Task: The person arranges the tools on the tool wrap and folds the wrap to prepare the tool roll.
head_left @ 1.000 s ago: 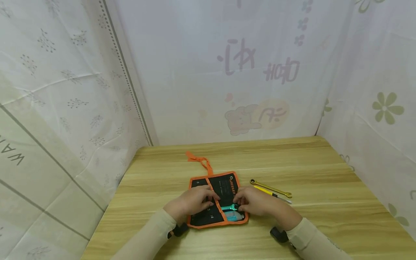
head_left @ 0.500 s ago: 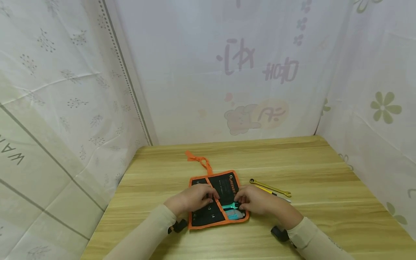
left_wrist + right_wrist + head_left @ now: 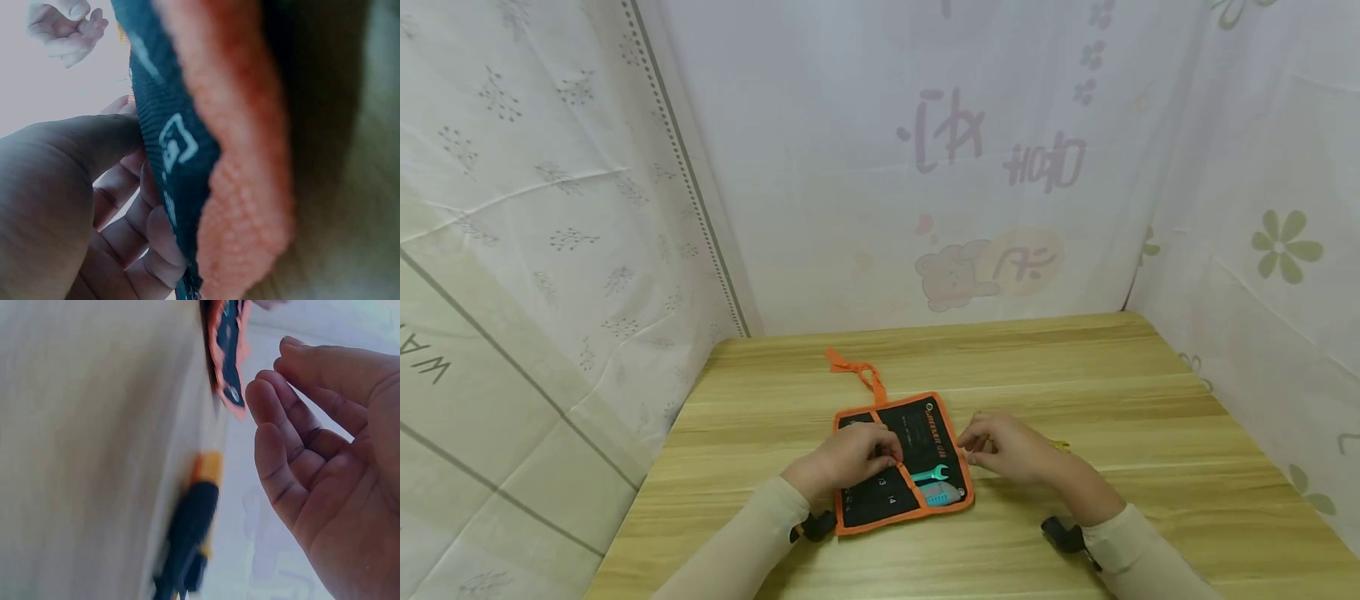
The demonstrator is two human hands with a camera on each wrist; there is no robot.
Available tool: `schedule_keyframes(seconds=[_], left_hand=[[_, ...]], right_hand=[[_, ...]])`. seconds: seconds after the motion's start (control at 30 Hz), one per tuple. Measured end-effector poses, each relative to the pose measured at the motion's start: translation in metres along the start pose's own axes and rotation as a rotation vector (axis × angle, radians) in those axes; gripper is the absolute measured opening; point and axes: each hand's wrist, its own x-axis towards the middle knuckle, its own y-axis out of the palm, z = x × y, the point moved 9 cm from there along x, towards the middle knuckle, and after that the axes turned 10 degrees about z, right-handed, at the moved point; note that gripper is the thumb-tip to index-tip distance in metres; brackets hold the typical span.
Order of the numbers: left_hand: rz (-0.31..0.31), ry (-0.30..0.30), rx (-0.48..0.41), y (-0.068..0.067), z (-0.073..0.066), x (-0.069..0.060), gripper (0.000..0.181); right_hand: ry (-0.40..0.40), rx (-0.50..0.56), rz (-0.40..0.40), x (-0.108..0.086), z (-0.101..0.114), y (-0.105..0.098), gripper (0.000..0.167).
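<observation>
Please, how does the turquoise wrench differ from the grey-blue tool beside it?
The wrench is turquoise; the tool is grey and blue. The wrench ends in an open fork; the tool shows no fork. The wrench looks slimmer than the tool. Both lie partly tucked into the pouch.

The wooden table is light yellow-brown, with darker stripes running from side to side. Its two back corners are round. A black tool pouch with orange edges lies spread out near the middle, turned a little. Its orange strap lies on the wood behind it, all twisty. To the right of the pouch there is a yellow wrench, mostly hidden, and a blurry yellow-and-black screwdriver.
</observation>
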Motion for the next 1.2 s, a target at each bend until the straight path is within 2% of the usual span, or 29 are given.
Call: schedule_keyframes(seconds=[0.23,0.47,0.67,0.8,1.2], left_hand=[[-0.007,-0.025,-0.03,0.001,0.004,-0.001,0.011],[-0.003,-0.038,-0.047,0.002,0.004,-0.001,0.011],[-0.001,-0.036,-0.048,0.002,0.005,0.0,0.011],[-0.003,-0.027,-0.05,0.002,0.004,0.0,0.011],[-0.01,-0.039,-0.021,0.003,0.007,0.001,0.012]], right_hand=[[0.075,-0.077,-0.121,-0.02,-0.023,-0.03,0.021],[0.157,-0.067,-0.21,-0.043,-0.047,-0.056,0.02],[0.21,-0.066,-0.272,-0.058,-0.064,-0.07,0.022],[0.225,-0.059,-0.286,-0.063,-0.071,-0.075,0.023],[0.306,-0.003,-0.247,-0.077,-0.104,-0.074,0.028]])
